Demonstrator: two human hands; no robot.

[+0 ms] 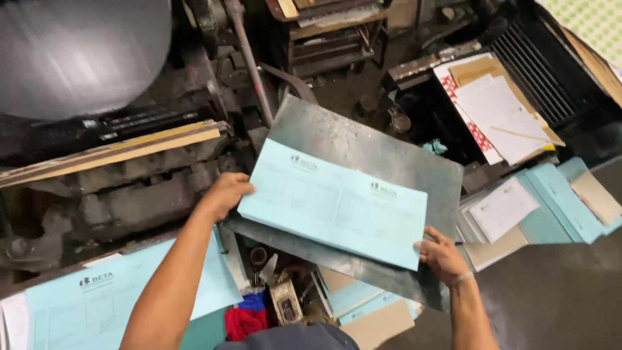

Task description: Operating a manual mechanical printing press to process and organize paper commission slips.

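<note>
Blue paper everywhere, pretty much. Both hands are on one thick stack (334,202) of pale blue printed sheets that lies on a tilted grey metal plate (382,152). Left hand (223,192) grips the stack's left short edge, fingers curled onto it; right hand (442,256) pinches the lower right corner, thumb on top, with a band round the wrist. The stack sits square-ish on the plate with bare metal showing above it and to the right, and its near long edge runs close to the plate's lower edge.

Containers: a dark tray (453,133) upper right holds white sheets (502,116) on brown card, with a thin stick lying across them. Below the plate a cluttered gap holds a red rag (243,322) and a small metal can (285,301).

Room to move: tight on the left, where dark machinery (129,188) and a wooden strip (110,152) sit just beside the left hand. More blue sheets (97,295) lie lower left under the forearm. On the right, blue and white piles (551,201) fan out near the plate, and bare grey surface (557,298) opens up beyond the right wrist.
</note>
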